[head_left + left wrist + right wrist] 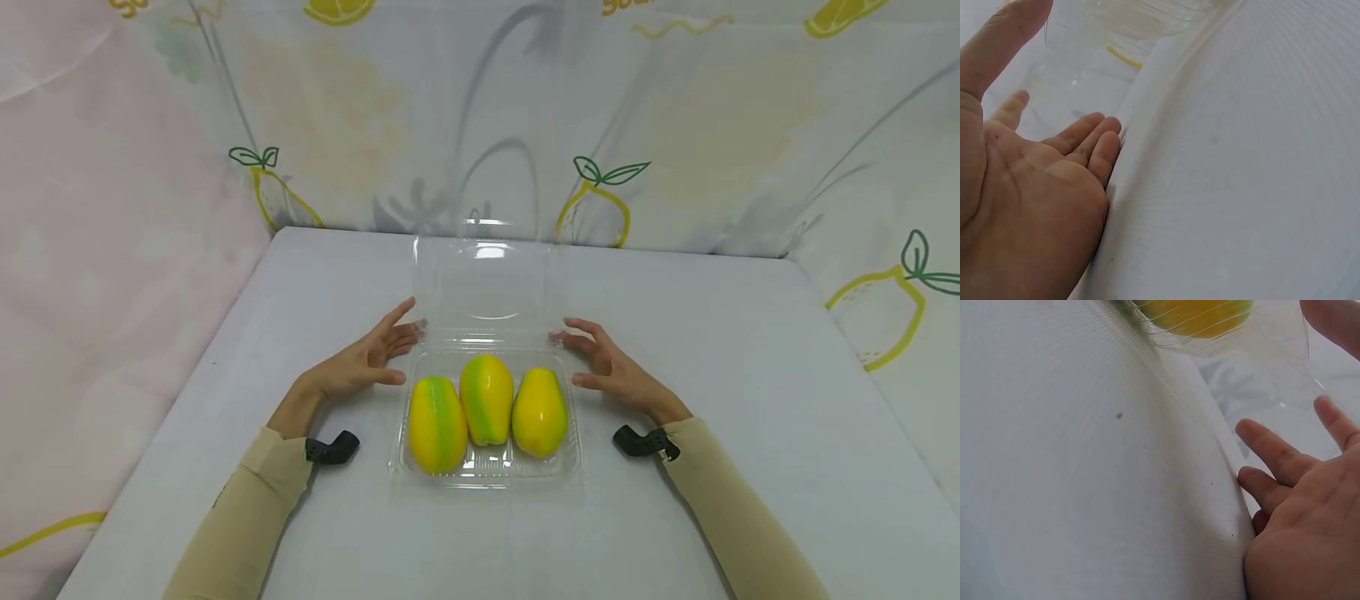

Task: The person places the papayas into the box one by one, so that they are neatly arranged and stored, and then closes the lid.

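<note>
In the head view a clear plastic clamshell box (491, 481) sits on the table with its lid (487, 287) raised at the back. Three yellow papayas with green streaks lie side by side in the base: a left one (437, 425), a middle one (486, 400) and a right one (540, 412). My left hand (367, 358) is at the box's left side, fingers spread and fingertips close to the hinge corner. Mirroring it, my right hand (611, 371) has loosely bent fingers at the right hinge corner. Both palms face the box, and neither hand grips anything.
A white cloth covers the table (750, 350). Behind it hangs a lemon-print curtain (675, 167), with a pink one (135, 250) at the left. Each wrist wears a black camera mount, one at the left (333, 448) and one at the right (643, 442).
</note>
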`<state>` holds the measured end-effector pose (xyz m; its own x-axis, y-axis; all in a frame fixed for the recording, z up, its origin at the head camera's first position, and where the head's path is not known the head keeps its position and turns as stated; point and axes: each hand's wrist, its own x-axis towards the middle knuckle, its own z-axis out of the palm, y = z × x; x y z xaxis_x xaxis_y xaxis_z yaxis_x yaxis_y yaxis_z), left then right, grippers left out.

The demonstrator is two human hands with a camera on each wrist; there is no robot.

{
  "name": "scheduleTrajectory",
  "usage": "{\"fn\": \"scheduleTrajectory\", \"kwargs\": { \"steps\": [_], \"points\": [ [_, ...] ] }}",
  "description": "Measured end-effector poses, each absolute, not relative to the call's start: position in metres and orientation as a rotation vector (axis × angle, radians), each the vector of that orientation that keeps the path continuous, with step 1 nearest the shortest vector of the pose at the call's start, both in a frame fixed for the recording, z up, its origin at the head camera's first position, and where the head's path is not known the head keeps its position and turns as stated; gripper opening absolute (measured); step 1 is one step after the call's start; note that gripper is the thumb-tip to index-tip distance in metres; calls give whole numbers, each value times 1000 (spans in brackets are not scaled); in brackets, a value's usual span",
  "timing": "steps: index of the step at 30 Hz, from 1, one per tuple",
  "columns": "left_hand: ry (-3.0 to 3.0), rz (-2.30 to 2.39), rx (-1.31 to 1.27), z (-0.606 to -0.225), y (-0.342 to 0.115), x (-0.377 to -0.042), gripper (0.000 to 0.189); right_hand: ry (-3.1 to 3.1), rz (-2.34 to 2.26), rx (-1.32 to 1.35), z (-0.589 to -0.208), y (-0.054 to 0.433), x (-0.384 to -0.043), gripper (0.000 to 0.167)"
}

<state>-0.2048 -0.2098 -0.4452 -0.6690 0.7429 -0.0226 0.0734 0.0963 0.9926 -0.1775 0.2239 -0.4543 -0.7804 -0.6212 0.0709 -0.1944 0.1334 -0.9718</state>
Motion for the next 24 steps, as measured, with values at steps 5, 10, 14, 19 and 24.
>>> {"fn": "scheduleTrajectory", "kwargs": {
  "steps": [5,10,14,19,24],
  "points": [
    [1830,1649,794,-446,-209,-206,107,2022,-1735,-839,-454,224,-178,74],
    [1807,1683,800,-449,-208,-205,105,2013,-1746,-845,-458,226,-177,67],
    [1795,1706,832,-451,-207,-203,102,2008,-1730,-832,-460,227,-175,62],
    [1779,1734,875,-451,-206,-203,98,1975,-1749,-822,-460,227,-175,57],
    [1788,1756,879,-449,-206,-204,88,1952,-1779,-852,-458,227,-177,50]
  ]
}}
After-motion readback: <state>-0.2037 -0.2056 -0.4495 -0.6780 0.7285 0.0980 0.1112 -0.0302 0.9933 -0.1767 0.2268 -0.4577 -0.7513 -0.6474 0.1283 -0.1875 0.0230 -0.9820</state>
